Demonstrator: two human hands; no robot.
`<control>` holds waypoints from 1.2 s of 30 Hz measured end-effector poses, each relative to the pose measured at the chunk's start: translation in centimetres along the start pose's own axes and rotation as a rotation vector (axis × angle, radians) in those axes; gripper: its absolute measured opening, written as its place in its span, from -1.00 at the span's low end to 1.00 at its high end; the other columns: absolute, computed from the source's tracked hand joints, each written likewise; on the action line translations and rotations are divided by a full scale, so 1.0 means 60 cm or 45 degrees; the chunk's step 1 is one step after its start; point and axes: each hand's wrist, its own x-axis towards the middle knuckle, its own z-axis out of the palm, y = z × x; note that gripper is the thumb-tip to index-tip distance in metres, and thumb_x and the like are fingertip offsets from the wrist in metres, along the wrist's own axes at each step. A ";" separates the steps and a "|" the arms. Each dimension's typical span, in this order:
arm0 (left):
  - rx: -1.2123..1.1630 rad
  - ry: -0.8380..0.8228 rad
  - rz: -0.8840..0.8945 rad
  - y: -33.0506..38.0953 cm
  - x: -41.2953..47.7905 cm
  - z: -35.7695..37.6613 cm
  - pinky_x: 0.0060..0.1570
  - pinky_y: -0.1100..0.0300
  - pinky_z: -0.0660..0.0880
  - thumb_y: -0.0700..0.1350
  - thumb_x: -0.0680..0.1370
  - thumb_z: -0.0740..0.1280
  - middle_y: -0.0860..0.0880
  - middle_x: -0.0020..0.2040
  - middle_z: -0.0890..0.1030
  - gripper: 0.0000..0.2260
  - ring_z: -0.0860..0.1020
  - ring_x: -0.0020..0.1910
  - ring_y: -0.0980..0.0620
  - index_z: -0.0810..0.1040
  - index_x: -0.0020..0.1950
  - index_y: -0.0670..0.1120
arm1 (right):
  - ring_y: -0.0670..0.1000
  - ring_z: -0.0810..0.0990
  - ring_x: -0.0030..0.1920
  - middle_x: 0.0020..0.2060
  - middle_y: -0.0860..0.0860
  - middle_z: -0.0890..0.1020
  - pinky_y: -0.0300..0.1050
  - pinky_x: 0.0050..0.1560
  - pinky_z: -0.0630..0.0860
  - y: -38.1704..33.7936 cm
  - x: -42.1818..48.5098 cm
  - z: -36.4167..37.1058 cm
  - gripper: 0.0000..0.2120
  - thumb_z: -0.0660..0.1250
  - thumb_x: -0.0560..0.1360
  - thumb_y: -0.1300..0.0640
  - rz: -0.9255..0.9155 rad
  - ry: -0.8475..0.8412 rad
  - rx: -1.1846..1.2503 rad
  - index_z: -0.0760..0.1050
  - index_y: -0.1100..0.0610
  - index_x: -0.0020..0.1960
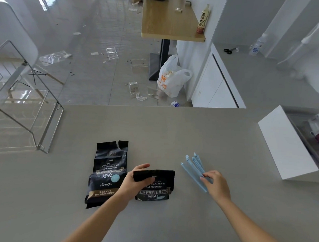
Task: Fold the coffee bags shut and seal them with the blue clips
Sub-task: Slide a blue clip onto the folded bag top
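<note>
Folded bag (153,184) is pinned by left hand (135,181); blue clips (194,168) lie right of it, long axes running away, fingered by right hand (216,184).

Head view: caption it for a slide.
Left hand holds folded coffee bag shut; right hand picks blue clips.

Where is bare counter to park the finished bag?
Bare: the grey counter beyond both bags, and left of the unfolded bag. Crowded: between the folded bag under the left hand and the blue clips at the right hand.
</note>
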 end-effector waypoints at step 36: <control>-0.067 0.137 0.044 -0.001 0.011 0.006 -0.21 0.22 0.59 -0.13 0.30 0.54 -0.15 -0.09 0.71 -0.65 0.68 -0.11 -0.05 0.59 0.04 -0.13 | -0.13 0.58 0.08 0.06 -0.09 0.66 -0.14 0.17 0.49 -0.257 -0.057 -0.039 -0.65 0.42 0.42 0.16 -0.721 -0.469 -0.013 0.52 -0.04 0.18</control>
